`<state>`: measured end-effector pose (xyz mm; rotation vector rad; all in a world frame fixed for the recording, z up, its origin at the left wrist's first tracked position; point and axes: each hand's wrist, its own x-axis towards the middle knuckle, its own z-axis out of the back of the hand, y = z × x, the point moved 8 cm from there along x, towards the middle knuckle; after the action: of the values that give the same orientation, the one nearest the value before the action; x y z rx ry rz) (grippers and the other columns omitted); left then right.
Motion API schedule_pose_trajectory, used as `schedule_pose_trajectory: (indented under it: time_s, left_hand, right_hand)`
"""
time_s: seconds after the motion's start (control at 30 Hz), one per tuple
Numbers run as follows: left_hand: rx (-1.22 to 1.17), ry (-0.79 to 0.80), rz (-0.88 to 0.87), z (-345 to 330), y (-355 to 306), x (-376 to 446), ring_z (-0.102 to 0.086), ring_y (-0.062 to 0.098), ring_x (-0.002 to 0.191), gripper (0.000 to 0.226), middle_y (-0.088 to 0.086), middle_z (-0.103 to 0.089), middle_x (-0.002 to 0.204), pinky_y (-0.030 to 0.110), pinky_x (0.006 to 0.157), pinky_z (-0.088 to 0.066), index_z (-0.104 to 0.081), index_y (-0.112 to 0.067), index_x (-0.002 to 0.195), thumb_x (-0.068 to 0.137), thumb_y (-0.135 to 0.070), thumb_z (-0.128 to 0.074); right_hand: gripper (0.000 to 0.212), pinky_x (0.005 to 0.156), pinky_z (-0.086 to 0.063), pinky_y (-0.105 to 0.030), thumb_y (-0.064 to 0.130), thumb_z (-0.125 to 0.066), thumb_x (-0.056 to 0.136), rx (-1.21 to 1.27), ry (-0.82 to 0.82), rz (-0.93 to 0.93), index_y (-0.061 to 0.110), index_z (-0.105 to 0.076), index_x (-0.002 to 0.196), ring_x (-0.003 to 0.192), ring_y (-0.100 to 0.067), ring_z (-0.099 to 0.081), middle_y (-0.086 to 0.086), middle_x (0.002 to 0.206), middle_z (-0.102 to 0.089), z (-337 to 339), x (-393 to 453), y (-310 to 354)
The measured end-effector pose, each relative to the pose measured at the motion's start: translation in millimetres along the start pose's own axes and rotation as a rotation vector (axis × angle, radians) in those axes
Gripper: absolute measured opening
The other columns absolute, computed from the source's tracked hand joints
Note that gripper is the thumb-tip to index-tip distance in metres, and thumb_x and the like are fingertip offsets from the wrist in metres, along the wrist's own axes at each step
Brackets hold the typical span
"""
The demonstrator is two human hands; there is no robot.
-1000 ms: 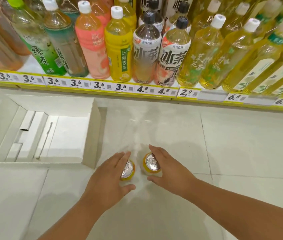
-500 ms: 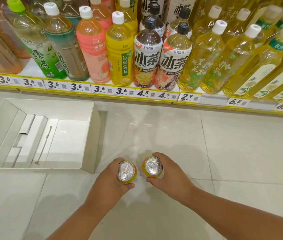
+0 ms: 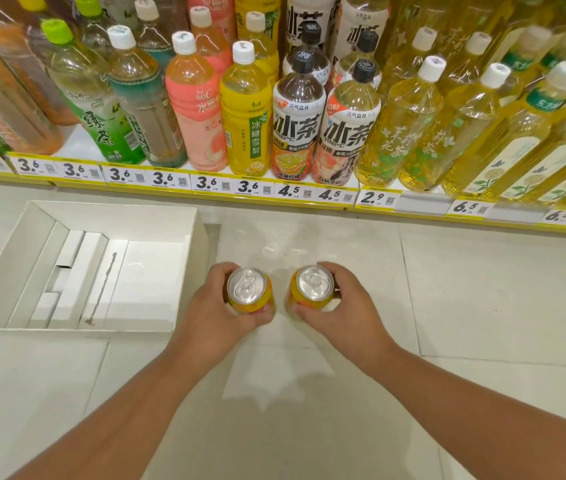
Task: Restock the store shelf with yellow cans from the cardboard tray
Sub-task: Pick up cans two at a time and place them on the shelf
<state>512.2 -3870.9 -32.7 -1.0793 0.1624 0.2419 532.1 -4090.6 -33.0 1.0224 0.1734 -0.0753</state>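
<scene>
Left hand (image 3: 217, 315) wrapped round one yellow can (image 3: 248, 289), right hand (image 3: 340, 308) round another (image 3: 312, 287), just right of the cardboard tray (image 3: 184, 268) on the floor

From where I stand, the left hand (image 3: 214, 311) covers most of the left can (image 3: 247, 287), and the right hand (image 3: 342, 306) does the same to the right can (image 3: 313, 285), so neither label reads. The shelf bottles (image 3: 245, 109) lose their upper rows past the top edge. The small print on the price tags (image 3: 205, 183) is too fine to make out. The cardboard tray (image 3: 184, 327) hides the floor beneath it.
</scene>
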Motion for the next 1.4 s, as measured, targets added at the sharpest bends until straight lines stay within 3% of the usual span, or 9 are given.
schedule_pose_trajectory:
  time_s: [0.23, 0.37, 0.47, 0.83, 0.97, 1.03, 1.2, 1.27, 1.4]
  left_hand:
    - [-0.066, -0.047, -0.037, 82.4, -111.2, -39.0, -0.061, -0.008, 0.095, 0.064, -0.032, -0.065, 0.099, 0.009, 0.077, -0.045, -0.052, -0.043, 0.111, 0.061, -0.032, -0.092]
    - [-0.101, -0.058, -0.037, 139.8, -191.3, -72.1, -0.065, 0.002, 0.101, 0.068, -0.025, -0.069, 0.102, 0.024, 0.090, -0.052, -0.057, -0.044, 0.111, 0.057, -0.027, -0.094]
    - [-0.126, -0.063, -0.056, 181.1, -264.8, -93.2, -0.064, -0.001, 0.096, 0.067, -0.029, -0.068, 0.102, 0.023, 0.084, -0.052, -0.058, -0.047, 0.111, 0.058, -0.024, -0.093]
    - [-0.136, -0.153, -0.159, 342.0, -521.9, -144.5, -0.061, -0.010, 0.082, 0.064, -0.021, -0.069, 0.096, 0.003, 0.066, -0.043, -0.058, -0.042, 0.109, 0.059, -0.023, -0.094]
    - [-0.149, -0.205, -0.185, 402.3, -601.6, -156.2, -0.068, 0.007, 0.090, 0.061, -0.019, -0.073, 0.090, 0.020, 0.077, -0.054, -0.060, -0.049, 0.103, 0.053, -0.035, -0.094]
    - [-0.141, -0.211, -0.213, 431.9, -636.2, -163.2, -0.067, 0.005, 0.094, 0.061, -0.027, -0.071, 0.091, 0.030, 0.081, -0.054, -0.059, -0.055, 0.100, 0.054, -0.037, -0.094]
    - [-0.142, -0.221, -0.294, 500.7, -716.2, -184.7, -0.061, -0.012, 0.090, 0.060, -0.036, -0.067, 0.092, 0.014, 0.076, -0.047, -0.059, -0.055, 0.104, 0.058, -0.037, -0.094]
    - [-0.147, -0.208, -0.315, 527.8, -743.8, -191.9, -0.062, -0.010, 0.090, 0.060, -0.030, -0.070, 0.094, 0.012, 0.073, -0.045, -0.059, -0.049, 0.108, 0.060, -0.036, -0.093]
    - [-0.133, -0.180, -0.332, 572.9, -793.5, -195.9, -0.065, 0.003, 0.099, 0.071, -0.023, -0.070, 0.104, 0.035, 0.088, -0.055, -0.057, -0.048, 0.117, 0.053, -0.053, -0.089]
  right_hand:
    - [0.081, 0.092, -0.045, -0.016, 0.034, -0.090, 0.065, 0.038, -0.022, -0.002, 0.033, -0.050, 0.135, 0.107, -0.001, -0.057, 0.019, 0.122, -0.060, 53.2, -25.6, 106.1]
    - [0.071, 0.092, -0.051, -0.025, 0.033, -0.090, 0.063, 0.096, -0.017, 0.004, 0.039, -0.053, 0.125, 0.103, -0.001, -0.060, 0.023, 0.113, -0.064, 102.7, -54.2, 199.1]
    - [0.068, 0.093, -0.052, -0.028, 0.033, -0.090, 0.064, 0.111, -0.019, 0.035, 0.037, -0.056, 0.123, 0.102, -0.002, -0.061, 0.021, 0.112, -0.065, 145.7, -71.7, 279.1]
    - [0.061, 0.076, -0.049, -0.010, 0.022, -0.091, 0.064, 0.168, -0.049, 0.145, 0.028, -0.063, 0.118, 0.086, 0.004, -0.063, 0.011, 0.106, -0.069, 287.3, -102.6, 561.7]
    - [0.058, 0.069, -0.046, -0.004, 0.016, -0.091, 0.065, 0.189, -0.046, 0.200, 0.026, -0.064, 0.116, 0.078, 0.010, -0.061, 0.009, 0.101, -0.069, 327.9, -110.9, 654.4]
    - [0.060, 0.068, -0.049, -0.009, 0.020, -0.092, 0.063, 0.207, -0.047, 0.220, 0.029, -0.065, 0.116, 0.077, 0.008, -0.063, 0.011, 0.098, -0.071, 342.9, -114.9, 697.7]
    - [0.051, 0.067, -0.053, -0.016, 0.023, -0.091, 0.067, 0.238, -0.033, 0.273, 0.037, -0.065, 0.109, 0.080, 0.002, -0.070, 0.017, 0.093, -0.075, 376.1, -128.0, 800.1]
    - [0.055, 0.078, -0.058, -0.027, 0.023, -0.091, 0.067, 0.256, -0.035, 0.266, 0.032, -0.064, 0.115, 0.088, -0.003, -0.072, 0.014, 0.098, -0.076, 386.6, -131.4, 833.2]
    - [0.058, 0.088, -0.059, -0.037, 0.025, -0.088, 0.072, 0.235, -0.048, 0.265, 0.028, -0.062, 0.124, 0.093, -0.007, -0.072, 0.011, 0.104, -0.076, 407.5, -141.5, 891.6]
